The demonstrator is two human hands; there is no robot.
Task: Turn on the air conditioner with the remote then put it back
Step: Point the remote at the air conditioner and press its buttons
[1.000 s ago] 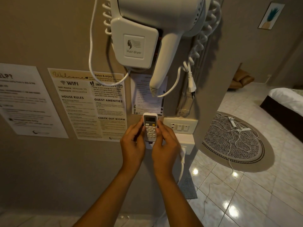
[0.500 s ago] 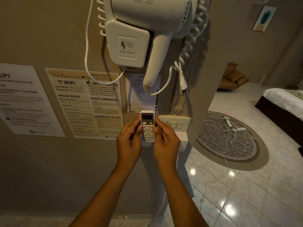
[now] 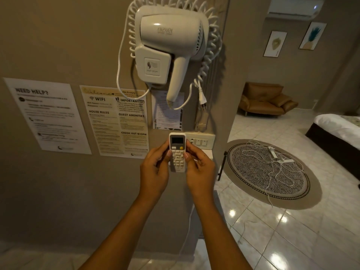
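Observation:
A small white remote (image 3: 177, 151) with a dark screen and a yellow button stands upright against the beige wall, just left of a switch plate (image 3: 200, 141). My left hand (image 3: 154, 170) grips its left edge and my right hand (image 3: 200, 168) grips its right edge, thumbs resting on the keypad. Whatever is behind the remote is hidden. The white air conditioner (image 3: 294, 7) hangs high on the far wall at the top right, with a small light showing on its front.
A white wall hair dryer (image 3: 171, 47) with a coiled cord hangs straight above my hands. Printed notices (image 3: 115, 121) cover the wall to the left. To the right lie a round rug (image 3: 270, 172) with white cables, a brown armchair (image 3: 266, 100) and a bed (image 3: 339, 131).
The view has tilted upward and back, bringing the air conditioner into sight. Both hands stay on the remote at the wall, in nearly the same grip.

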